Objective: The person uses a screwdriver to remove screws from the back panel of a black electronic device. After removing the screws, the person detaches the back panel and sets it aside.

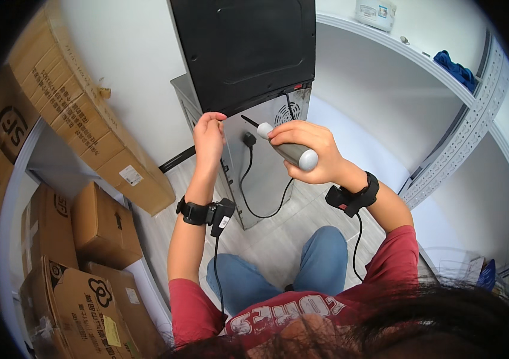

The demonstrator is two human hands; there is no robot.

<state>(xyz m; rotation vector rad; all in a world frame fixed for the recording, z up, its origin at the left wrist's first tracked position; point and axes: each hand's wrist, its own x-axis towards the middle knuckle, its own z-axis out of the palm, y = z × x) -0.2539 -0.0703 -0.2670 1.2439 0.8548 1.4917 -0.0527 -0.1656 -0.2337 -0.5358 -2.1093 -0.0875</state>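
My right hand (pixel 314 149) is wrapped round a cordless screwdriver (pixel 292 154) with a fat grey handle and a pale collar. Its dark bit points up and left, just below the bottom edge of a black panel (pixel 248 48). My left hand (pixel 208 142) is at that panel's lower left corner, fingers curled and thumb side pressed together; whether something small is between the fingertips cannot be seen. The panel belongs to a tall metal cabinet-like appliance. Beneath it is a grey metal back (pixel 266 116) with a round vent (pixel 288 112) and a black plug (pixel 249 140).
A black cord (pixel 264 216) loops down from the plug near the floor. Cardboard boxes (pixel 105 221) stand on shelving to the left, with a tall carton (pixel 81 113) leaning beside it. White metal shelves (pixel 433 72) on the right hold a blue cloth (pixel 455 70) and a white container (pixel 375 13).
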